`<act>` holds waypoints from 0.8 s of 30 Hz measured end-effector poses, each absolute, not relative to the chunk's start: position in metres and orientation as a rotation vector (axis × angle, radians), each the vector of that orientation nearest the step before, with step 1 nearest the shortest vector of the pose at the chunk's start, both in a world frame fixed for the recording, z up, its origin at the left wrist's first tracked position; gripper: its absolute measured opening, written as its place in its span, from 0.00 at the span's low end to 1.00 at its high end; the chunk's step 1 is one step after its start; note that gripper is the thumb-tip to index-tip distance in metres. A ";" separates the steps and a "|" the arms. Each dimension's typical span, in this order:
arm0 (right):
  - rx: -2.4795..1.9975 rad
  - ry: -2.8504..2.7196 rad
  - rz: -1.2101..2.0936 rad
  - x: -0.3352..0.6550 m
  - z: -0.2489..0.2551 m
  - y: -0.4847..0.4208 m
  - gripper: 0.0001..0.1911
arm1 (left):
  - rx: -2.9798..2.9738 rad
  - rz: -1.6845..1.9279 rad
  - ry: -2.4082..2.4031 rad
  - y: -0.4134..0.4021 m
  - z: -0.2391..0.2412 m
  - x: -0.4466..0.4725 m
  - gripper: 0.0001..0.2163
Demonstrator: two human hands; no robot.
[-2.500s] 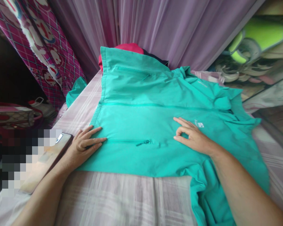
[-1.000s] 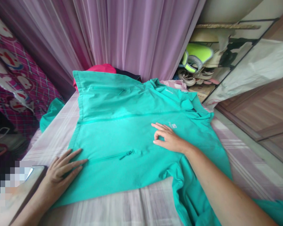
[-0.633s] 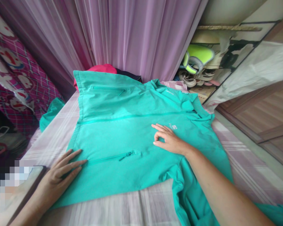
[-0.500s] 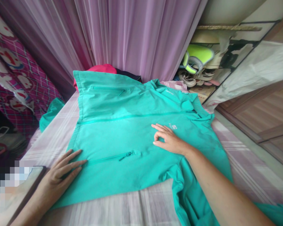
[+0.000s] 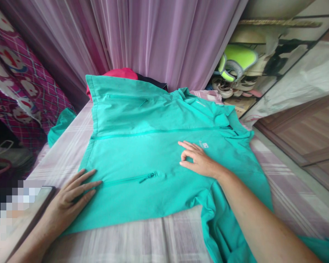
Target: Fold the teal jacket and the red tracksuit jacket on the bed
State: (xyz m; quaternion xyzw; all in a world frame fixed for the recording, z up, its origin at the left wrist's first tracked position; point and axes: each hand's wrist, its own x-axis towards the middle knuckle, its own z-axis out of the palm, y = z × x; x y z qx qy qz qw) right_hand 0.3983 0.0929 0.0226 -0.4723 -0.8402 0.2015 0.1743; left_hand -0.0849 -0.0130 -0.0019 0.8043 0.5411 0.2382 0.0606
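Observation:
A teal jacket (image 5: 137, 153) lies front up, its collar end to the right and its hem to the left. Over the lower hem corner my left hand (image 5: 74, 197) rests open, fingers spread on the cloth. My right hand (image 5: 200, 160) is on the chest beside a small white logo (image 5: 205, 145). Its thumb and index finger curl together into a ring, the other fingers stretched out; no gathered cloth shows at the tips. Between the hands lies a zipped pocket (image 5: 150, 176). One sleeve (image 5: 222, 223) trails toward me under my right forearm.
The jacket lies on a plaid sheet (image 5: 142, 241). A phone-like object (image 5: 48, 191), partly pixelated, is beside my left wrist. Red clothing (image 5: 120, 73) and a purple curtain (image 5: 153, 40) stand behind. A rack at right holds shoes (image 5: 224, 89) and a lime visor (image 5: 242, 58).
The view has shifted slightly, so the rack sits farther right. Both hands keep the same pose and place on the jacket.

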 end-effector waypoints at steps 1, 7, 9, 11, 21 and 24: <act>-1.339 -2.380 0.572 0.398 0.022 0.093 0.08 | 2.415 0.714 1.649 -0.014 -0.002 -0.085 0.16; -1.349 -2.382 0.578 0.398 0.021 0.093 0.08 | 2.333 0.663 1.693 -0.021 0.008 -0.080 0.17; -1.350 -2.380 0.566 0.398 0.021 0.093 0.08 | 2.301 0.674 1.694 -0.021 0.012 -0.078 0.17; -1.352 -2.380 0.560 0.397 0.021 0.093 0.08 | 2.277 0.688 1.691 -0.020 0.013 -0.078 0.18; -1.335 -2.288 0.376 0.389 0.011 0.091 0.10 | 2.268 0.673 1.729 -0.014 0.011 -0.072 0.25; -1.308 -2.275 0.335 0.390 0.008 0.091 0.12 | 2.263 0.631 1.727 -0.017 0.019 -0.063 0.26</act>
